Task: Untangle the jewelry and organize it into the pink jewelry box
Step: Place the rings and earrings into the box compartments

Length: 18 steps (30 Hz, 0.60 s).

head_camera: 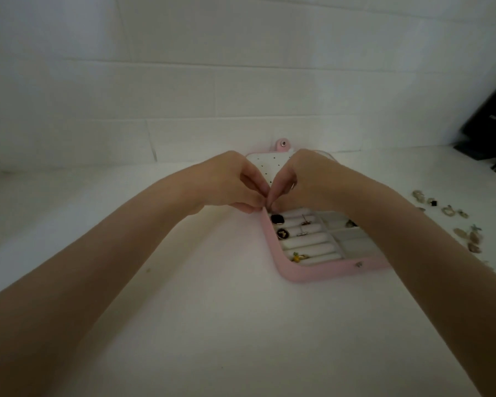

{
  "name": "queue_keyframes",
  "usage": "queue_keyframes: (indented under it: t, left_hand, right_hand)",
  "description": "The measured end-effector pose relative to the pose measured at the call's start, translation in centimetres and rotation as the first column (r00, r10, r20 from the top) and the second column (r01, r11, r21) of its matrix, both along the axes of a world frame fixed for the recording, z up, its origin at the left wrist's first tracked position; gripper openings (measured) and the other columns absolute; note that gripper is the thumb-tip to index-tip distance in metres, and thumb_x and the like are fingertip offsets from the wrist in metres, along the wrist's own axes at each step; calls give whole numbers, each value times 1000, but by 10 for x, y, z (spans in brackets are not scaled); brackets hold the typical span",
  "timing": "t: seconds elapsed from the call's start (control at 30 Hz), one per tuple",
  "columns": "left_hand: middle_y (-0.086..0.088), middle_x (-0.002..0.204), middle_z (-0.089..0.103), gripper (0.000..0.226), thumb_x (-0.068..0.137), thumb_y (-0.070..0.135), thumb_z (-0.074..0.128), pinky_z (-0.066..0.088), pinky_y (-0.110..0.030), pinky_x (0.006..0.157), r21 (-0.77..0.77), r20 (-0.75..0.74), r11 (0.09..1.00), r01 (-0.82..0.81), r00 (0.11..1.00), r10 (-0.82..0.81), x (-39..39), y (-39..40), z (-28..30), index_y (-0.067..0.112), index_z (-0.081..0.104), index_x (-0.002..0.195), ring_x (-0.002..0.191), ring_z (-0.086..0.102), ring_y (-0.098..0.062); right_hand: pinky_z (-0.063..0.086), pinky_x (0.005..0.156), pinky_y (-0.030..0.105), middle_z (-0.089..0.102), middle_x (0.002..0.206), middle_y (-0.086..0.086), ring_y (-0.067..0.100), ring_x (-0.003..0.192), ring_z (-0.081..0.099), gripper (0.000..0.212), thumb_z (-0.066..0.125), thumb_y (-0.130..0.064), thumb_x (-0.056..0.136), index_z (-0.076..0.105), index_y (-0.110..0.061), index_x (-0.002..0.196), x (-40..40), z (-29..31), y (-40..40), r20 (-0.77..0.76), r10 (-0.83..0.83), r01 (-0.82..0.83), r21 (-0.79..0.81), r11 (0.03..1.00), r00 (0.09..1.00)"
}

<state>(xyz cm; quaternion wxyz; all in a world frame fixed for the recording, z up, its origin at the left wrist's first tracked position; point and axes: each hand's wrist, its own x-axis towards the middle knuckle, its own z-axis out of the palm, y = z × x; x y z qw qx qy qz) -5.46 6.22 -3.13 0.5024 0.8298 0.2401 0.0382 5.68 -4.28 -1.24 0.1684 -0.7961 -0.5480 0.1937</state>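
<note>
Both the left hand [229, 181] and right hand [304, 179] are pinching something tiny together over the box [272, 242], probably seating it in a slot.

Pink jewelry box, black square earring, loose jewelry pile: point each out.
pink jewelry box [292, 275]: head view, near left corner of rim.
black square earring [277, 218]: head view, its black face.
loose jewelry pile [470, 237]: head view, cluster on table.

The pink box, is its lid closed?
No, the pink jewelry box lies open, with earrings showing in its white rolls.
</note>
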Motion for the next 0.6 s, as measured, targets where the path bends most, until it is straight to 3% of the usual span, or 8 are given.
queue_keyframes:
  t: [0.13,0.27,0.43,0.6]
  left_hand:
    - [-7,79,68,15,80,-6,64,50,-9,58,3,18,1000,-2,1000,2,-1,-1,-1,3,69,90,58,64,0]
    - [-8,80,68,16,79,-7,64,50,-10,59,-7,23,1000,-2,1000,2,-1,-1,0,5,69,88,59,64,-1]
    - [-7,79,67,15,79,-7,64,50,-10,59,-20,24,1000,-5,1000,6,-2,-1,0,5,68,87,58,64,0]
    - [-5,77,66,15,79,-6,64,50,-9,58,-27,14,1000,-6,1000,6,-1,-1,1,6,68,87,57,64,0]
  right_hand:
    - [33,46,2,54,45,-17,-14,48,48,17,75,-14,74,72,-31,72,0,-5,-1,1,-19,19,38,999,1000]
    - [36,50,3,58,60,-13,0,58,52,17,76,-13,72,68,-27,67,-1,-7,-1,-17,-53,54,55,997,998]
    - [41,60,9,63,67,-7,7,71,58,10,75,-13,73,74,-22,77,-3,-5,-1,4,-68,67,44,997,998]
    - [43,63,15,66,70,-4,8,72,58,9,75,-13,74,75,-18,81,-4,-3,-1,1,-68,68,19,997,998]
